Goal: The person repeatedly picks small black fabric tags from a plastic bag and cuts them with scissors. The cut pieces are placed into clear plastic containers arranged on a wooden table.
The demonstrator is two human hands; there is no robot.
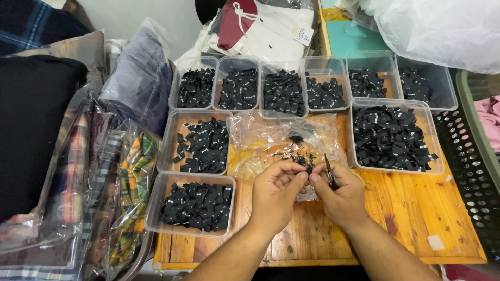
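Two hands meet over the middle of the wooden table: our left hand and right hand pinch a small black fabric label between thumbs and forefingers, fingertips touching. Right hand also has a small pair of snips tucked against the palm, blades pointing up and away from us. Label sits just above the near edge of a crumpled clear plastic bag lying flat on the table, with a few loose black labels scattered on it. Nine clear plastic tubs around the bag, all holding black labels: a row of six at the back, one larger tub to the right, two stacked front-to-back on the left. Left of the table, bagged plaid garments stand on edge, next to a dark folded cloth. Black perforated basket sits at the right edge. Folded white and maroon clothing lies behind the tubs.
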